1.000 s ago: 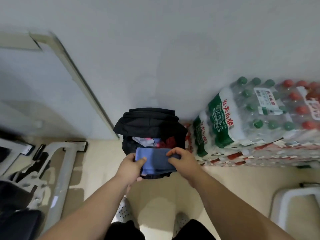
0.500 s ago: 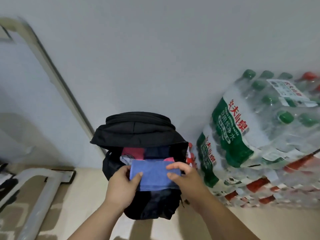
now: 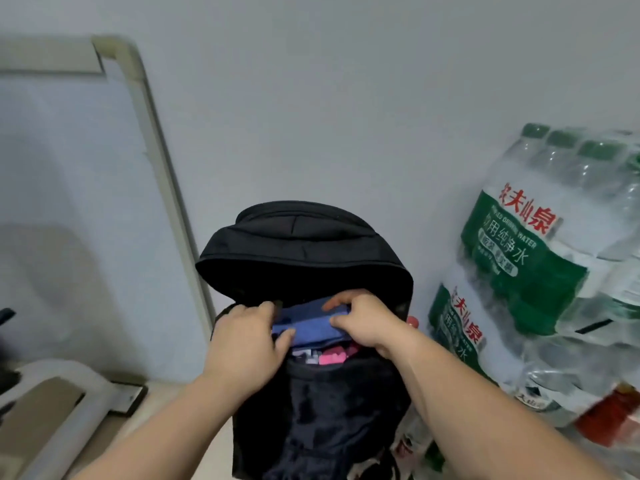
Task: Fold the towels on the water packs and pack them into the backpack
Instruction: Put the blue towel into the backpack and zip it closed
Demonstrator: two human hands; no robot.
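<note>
Blue cloth folded into a flat bundle, the towel (image 3: 311, 329) sits in the mouth of the backpack (image 3: 329, 410). It is tucked half under the black flap (image 3: 304, 251) that arches over the opening, and it lies just above a pink cloth (image 3: 332, 358) and some pale items inside. We judge that the folding of this towel is done and that we are at the packing step. The bundle is at the opening but not yet seated. Our left hand (image 3: 246, 341) pinches the towel's left end, fingers curled over the top and thumb under the near edge. Our right hand (image 3: 367, 323) pinches the right end the same way, fingers bent over the far edge and thumb pressed against the cloth. Neither hand is spread; both are closed snugly on the fabric. The next move, as we see it, calls for pressing the bundle down and back under the flap. We should keep it flat so the fold does not spring apart, and only then loosen both pinches and draw our hands out. Just right of the backpack stand the water packs (image 3: 526, 271), stacked against the wall (image 3: 346, 98). We cannot tell whether more towels lie on top of them. Left of the backpack a white board (image 3: 69, 202) leans on that wall.
</note>
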